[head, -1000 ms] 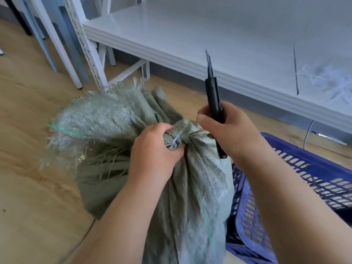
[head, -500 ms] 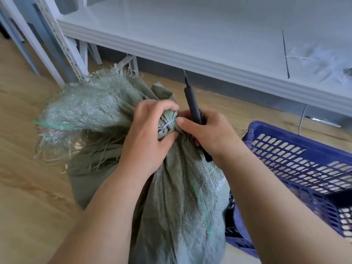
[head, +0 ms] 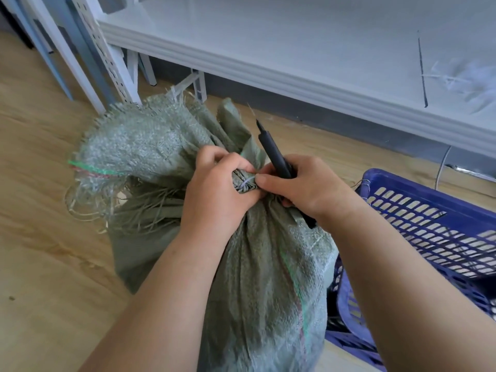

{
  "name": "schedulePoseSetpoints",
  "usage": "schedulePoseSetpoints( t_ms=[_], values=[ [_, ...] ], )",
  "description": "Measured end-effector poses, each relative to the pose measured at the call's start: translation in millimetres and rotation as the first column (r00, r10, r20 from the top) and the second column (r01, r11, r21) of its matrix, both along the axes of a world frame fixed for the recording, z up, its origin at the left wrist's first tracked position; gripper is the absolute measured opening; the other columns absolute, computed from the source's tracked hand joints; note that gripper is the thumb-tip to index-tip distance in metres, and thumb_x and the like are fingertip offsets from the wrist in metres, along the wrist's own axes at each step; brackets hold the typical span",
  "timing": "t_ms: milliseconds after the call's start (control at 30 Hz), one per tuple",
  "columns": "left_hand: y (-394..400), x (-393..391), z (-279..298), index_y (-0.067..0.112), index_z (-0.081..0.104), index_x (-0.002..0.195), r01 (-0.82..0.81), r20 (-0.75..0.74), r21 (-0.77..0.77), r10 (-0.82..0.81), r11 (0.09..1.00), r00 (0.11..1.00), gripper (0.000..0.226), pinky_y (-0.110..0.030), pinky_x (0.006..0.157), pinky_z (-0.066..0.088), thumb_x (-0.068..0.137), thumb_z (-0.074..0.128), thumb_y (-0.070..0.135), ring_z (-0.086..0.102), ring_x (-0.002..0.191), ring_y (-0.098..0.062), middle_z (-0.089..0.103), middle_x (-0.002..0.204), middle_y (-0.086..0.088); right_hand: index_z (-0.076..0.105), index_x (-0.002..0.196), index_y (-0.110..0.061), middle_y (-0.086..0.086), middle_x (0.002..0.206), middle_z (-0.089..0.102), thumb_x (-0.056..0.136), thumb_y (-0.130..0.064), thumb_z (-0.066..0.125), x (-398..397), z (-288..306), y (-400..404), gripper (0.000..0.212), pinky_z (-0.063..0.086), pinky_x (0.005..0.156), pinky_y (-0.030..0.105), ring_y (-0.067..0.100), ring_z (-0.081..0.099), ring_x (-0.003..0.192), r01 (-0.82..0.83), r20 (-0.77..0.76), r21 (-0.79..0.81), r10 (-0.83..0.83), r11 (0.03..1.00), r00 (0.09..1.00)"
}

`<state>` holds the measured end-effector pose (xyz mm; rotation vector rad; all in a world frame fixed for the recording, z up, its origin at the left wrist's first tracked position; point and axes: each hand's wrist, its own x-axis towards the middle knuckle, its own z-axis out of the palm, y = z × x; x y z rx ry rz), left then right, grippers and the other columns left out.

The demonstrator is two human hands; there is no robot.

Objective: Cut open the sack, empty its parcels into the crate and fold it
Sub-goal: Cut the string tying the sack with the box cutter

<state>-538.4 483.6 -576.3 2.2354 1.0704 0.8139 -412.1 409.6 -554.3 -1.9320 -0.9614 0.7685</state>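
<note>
The white shelf (head: 308,47) is stretching across the top of the view, its moulded front edge running down toward the right, and the wooden floor (head: 40,237) is spreading out beneath everything. On that floor the green woven sack (head: 257,277) is standing upright and full, right in the middle, its frayed open end (head: 128,146) flopping over to the left with loose strands trailing down. Just to the right, the blue slatted crate (head: 418,224) is sitting against the sack's side, its near wall touching the fabric. White slotted rack uprights (head: 104,49) are rising at the upper left behind the sack.

Now to the action at the neck! The left hand (head: 214,194) is clenching the gathered neck of the sack, fingers curled round the bunched fabric. The right hand (head: 303,186) is gripping a black utility knife (head: 273,151), its handle passing through the fist and poking out below the palm, the tip pointing up and away toward the shelf. The right thumb is pressing in right beside the thin white tie (head: 246,182) that is cinching the neck, and the two hands are meeting there, knuckle to thumb. The tie is showing as a small pale loop between them, uncut as far as the view is letting on.
</note>
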Motion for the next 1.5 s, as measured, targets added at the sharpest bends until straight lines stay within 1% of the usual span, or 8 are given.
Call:
schedulePoseSetpoints(
  t_ms=[133, 333, 633, 733, 933, 1100, 1267, 1500],
  values=[
    [1, 2, 1, 0.019, 0.070, 0.084, 0.032, -0.009, -0.012, -0.032, 0.999, 0.999, 0.024, -0.031, 0.077, 0.047, 0.067, 0.081, 0.030, 0.054, 0.088, -0.013, 0.047, 0.106, 0.004, 0.067, 0.075, -0.020, -0.006, 0.061, 0.056, 0.082, -0.023, 0.073, -4, -3, -2, 0.009, 0.045, 0.061, 0.032, 0.012, 0.050, 0.056, 0.047, -0.003, 0.062, -0.047, 0.997, 0.999],
    [5, -8, 18, 0.044, 0.057, 0.115, 0.268, -0.111, -0.127, -0.282, 0.955, 0.953, 0.028, -0.022, 0.087, 0.034, 0.089, 0.062, 0.035, 0.044, 0.108, 0.002, 0.043, 0.119, 0.018, 0.064, 0.078, -0.018, -0.004, 0.059, 0.052, 0.085, -0.024, 0.071, 0, -8, -7, 0.011, 0.040, 0.060, 0.029, 0.013, 0.046, 0.053, 0.210, -0.158, 0.061, -0.198, 0.976, 0.967],
    [-1, -6, 12, 0.039, 0.069, 0.093, 0.063, -0.230, 0.048, -0.050, 0.997, 0.972, 0.012, -0.026, 0.086, 0.031, 0.081, 0.071, 0.038, 0.042, 0.111, -0.013, 0.046, 0.113, 0.012, 0.063, 0.067, -0.024, -0.009, 0.056, 0.053, 0.082, -0.024, 0.073, -6, -13, -9, 0.018, 0.040, 0.058, 0.026, 0.009, 0.048, 0.053, 0.170, -0.028, 0.074, -0.168, 0.983, 0.985],
    [-7, 1, 9, 0.029, 0.072, 0.083, -0.011, -0.090, 0.212, 0.031, 0.977, 0.995, 0.006, -0.030, 0.080, 0.040, 0.079, 0.074, 0.027, 0.049, 0.103, -0.018, 0.053, 0.103, 0.007, 0.063, 0.067, -0.024, -0.008, 0.054, 0.052, 0.082, -0.024, 0.073, -6, -11, -6, 0.019, 0.039, 0.057, 0.027, 0.011, 0.047, 0.052, 0.203, -0.074, 0.115, -0.195, 0.972, 0.978],
    [-11, 2, 5, 0.024, 0.068, 0.086, -0.045, 0.101, 0.219, 0.023, 0.975, 0.995, 0.005, -0.031, 0.066, 0.047, 0.082, 0.070, 0.022, 0.058, 0.094, -0.015, 0.056, 0.100, 0.010, 0.069, 0.075, -0.020, -0.011, 0.053, 0.053, 0.082, -0.025, 0.073, -6, -4, -8, 0.009, 0.042, 0.059, 0.027, 0.007, 0.048, 0.052, 0.226, -0.103, 0.174, -0.210, 0.959, 0.972],
    [-4, 0, 1, 0.019, 0.069, 0.086, -0.073, 0.190, 0.174, 0.039, 0.982, 0.981, 0.005, -0.020, 0.069, 0.043, 0.082, 0.072, 0.017, 0.055, 0.084, -0.008, 0.057, 0.098, 0.006, 0.061, 0.103, -0.030, -0.013, 0.073, 0.060, 0.087, -0.039, 0.064, -8, 19, -22, 0.019, 0.047, 0.065, 0.020, 0.000, 0.054, 0.058, 0.280, 0.114, 0.241, -0.314, 0.929, 0.943],
    [3, 1, -2, 0.018, 0.072, 0.085, -0.057, 0.167, 0.104, 0.039, 0.993, 0.985, 0.004, -0.013, 0.072, 0.041, 0.081, 0.073, 0.016, 0.052, 0.081, -0.006, 0.056, 0.095, 0.007, 0.058, 0.110, -0.023, -0.001, 0.057, 0.054, 0.099, -0.050, 0.033, -27, 32, -32, 0.039, 0.036, 0.044, 0.025, 0.015, 0.042, 0.045, 0.132, -0.338, 0.096, -0.092, 0.987, 0.936],
    [5, 2, -1, 0.020, 0.074, 0.089, -0.053, 0.136, 0.098, 0.039, 0.994, 0.990, 0.009, -0.025, 0.075, 0.048, 0.082, 0.070, 0.015, 0.058, 0.083, -0.008, 0.059, 0.099, 0.006, 0.058, 0.110, -0.022, 0.002, 0.051, 0.050, 0.101, -0.044, 0.032, -41, 10, -44, 0.035, 0.033, 0.040, 0.024, 0.015, 0.038, 0.036, 0.030, -0.508, -0.133, -0.094, 0.991, 0.856]
  ],
)
